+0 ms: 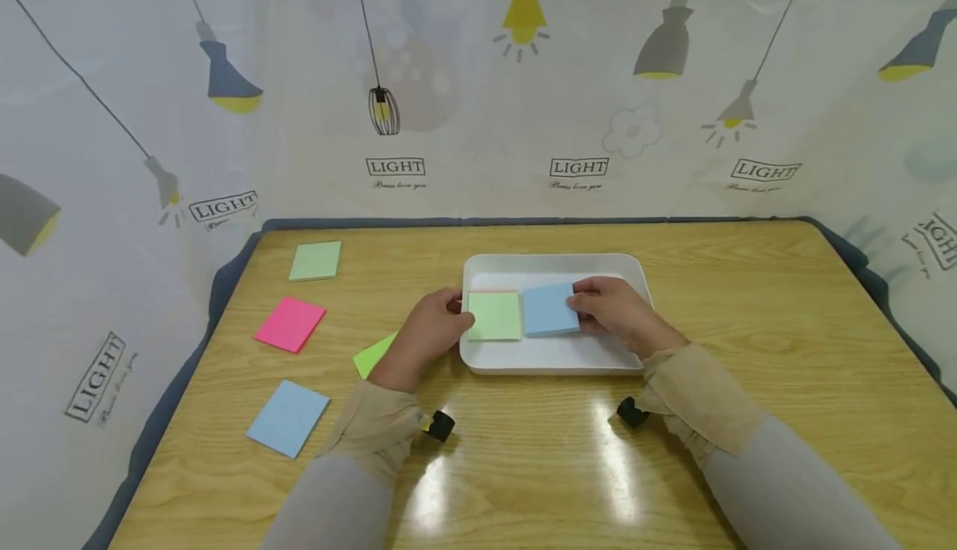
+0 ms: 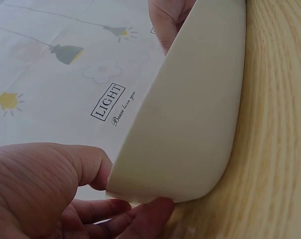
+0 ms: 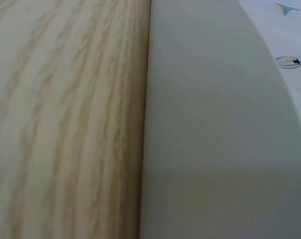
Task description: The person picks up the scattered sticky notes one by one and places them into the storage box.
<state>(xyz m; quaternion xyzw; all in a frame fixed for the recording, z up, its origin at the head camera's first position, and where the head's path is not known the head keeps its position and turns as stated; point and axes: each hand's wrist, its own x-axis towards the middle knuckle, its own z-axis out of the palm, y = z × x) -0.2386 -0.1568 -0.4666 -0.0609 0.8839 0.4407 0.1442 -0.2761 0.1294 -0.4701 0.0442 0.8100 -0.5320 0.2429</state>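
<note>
A white tray [image 1: 557,359] stands on the table. My left hand [image 1: 428,330] grips its left end, the thumb over the rim and the fingers against the outer wall; the left wrist view shows this hand [image 2: 46,191] close up at the tray's corner [image 2: 190,109]. Inside the tray, at the left, lies a pale green sticky note pad [image 1: 493,316] with a thin pinkish edge showing behind it. To its right, my right hand [image 1: 616,309] pinches a blue sticky note pad [image 1: 549,311] by its right side. The right wrist view shows only the tray's outer wall [image 3: 215,109] and wood.
Left of the tray lie a pale green pad [image 1: 316,261], a pink pad [image 1: 292,324] and a blue pad [image 1: 287,419]. A bright green pad [image 1: 370,356] is partly hidden behind my left wrist. A printed cloth [image 1: 478,101] hangs around the wooden table [image 1: 523,467].
</note>
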